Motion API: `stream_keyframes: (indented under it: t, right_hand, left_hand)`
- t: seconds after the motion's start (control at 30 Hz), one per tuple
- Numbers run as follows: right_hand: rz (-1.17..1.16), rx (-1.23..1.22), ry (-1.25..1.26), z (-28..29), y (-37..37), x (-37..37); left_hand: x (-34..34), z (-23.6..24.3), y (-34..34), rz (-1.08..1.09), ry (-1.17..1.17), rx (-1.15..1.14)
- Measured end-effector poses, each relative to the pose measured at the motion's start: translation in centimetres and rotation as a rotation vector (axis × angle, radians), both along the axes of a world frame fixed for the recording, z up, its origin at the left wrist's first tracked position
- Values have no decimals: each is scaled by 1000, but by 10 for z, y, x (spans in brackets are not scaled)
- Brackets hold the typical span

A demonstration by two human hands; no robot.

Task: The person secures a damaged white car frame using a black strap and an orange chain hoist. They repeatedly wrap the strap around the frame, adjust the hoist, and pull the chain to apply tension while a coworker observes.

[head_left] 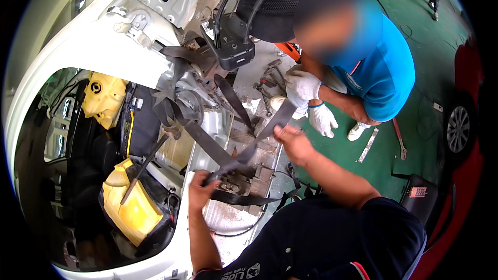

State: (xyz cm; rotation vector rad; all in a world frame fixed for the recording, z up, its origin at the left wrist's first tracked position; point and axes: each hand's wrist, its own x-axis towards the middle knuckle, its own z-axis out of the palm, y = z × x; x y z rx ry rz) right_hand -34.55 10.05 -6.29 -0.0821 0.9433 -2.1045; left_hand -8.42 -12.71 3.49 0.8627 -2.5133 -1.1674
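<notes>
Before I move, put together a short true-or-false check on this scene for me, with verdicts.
1. The left hand and right hand both hold a dark strap. True.
2. Both of those hands are gloved. False: they are bare; the white gloves are on the co-worker.
3. In this view, the hammer crosses over part of the lower yellow piece. True.
4. The car at the right edge is blue. False: it is red.
5. A wrench lies on the green floor. True.
</notes>
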Motion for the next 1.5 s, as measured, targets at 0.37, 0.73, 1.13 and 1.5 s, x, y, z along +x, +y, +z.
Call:
stream_keyframes:
  t: [0.37,0.73,1.13,1.5]
  right_hand:
    - [-253,-151,-98,-11,27,-62]
    - [-454,8,11,-26,63,-57]
    - [102,-101,21,-93,128,16]
    - [550,115,51,-103,92,80]
  left_hand:
    - [21,31,-212,516,-159,-336]
    - [-46,-6,-279,725,-147,-462]
    - [24,-32,-149,158,128,513]
    - [2,-101,9,9,415,1343]
